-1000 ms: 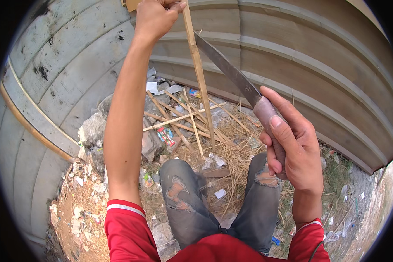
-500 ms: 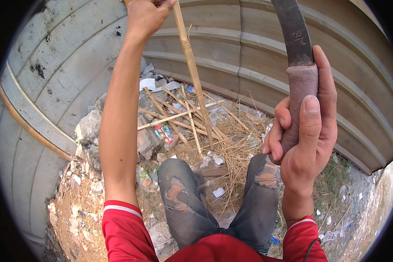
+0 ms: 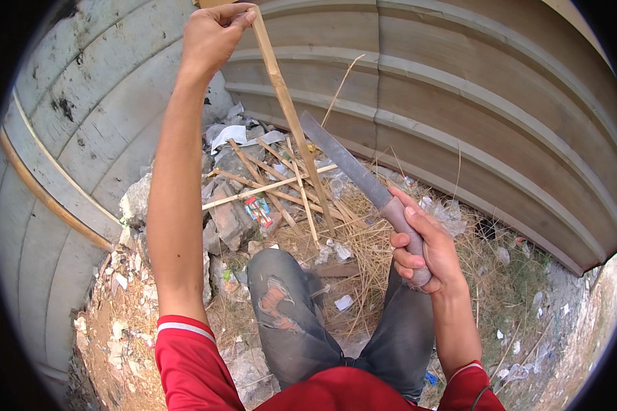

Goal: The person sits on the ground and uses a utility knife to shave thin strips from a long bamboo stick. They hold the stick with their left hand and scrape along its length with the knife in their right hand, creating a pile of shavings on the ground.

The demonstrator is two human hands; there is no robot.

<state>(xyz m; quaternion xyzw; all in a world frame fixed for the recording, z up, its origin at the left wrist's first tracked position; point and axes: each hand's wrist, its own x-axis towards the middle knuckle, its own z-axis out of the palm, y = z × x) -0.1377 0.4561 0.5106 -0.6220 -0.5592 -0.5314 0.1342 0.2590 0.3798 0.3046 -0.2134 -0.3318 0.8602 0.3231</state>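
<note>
At the upper left, my left hand [image 3: 216,41] pinches the top end of a long bamboo strip [image 3: 281,89]. The strip stands nearly upright, leaning a little, with its lower end down among the litter. My right hand [image 3: 428,250] is wrapped round the wrapped handle of a machete [image 3: 349,164], above my right knee. Its dark blade slants up and to the left, and the tip lies at or very near the strip; I cannot tell whether they touch. A thin curled bamboo sliver [image 3: 341,89] rises past the blade tip, its lower end hidden.
Several split bamboo strips [image 3: 253,188] lie crossed on the ground beyond my knees. Grey rocks [image 3: 230,219] and scraps of paper and plastic surround them, with dry straw [image 3: 370,274] at the right. Corrugated metal sheets [image 3: 473,103] and a pale panel [image 3: 96,89] wall the far side and left.
The machete has come down and left from upright at the upper right, its blade now slanting toward the strip. My left hand has shifted slightly left and down with the strip's top. A sliver now stands out.
</note>
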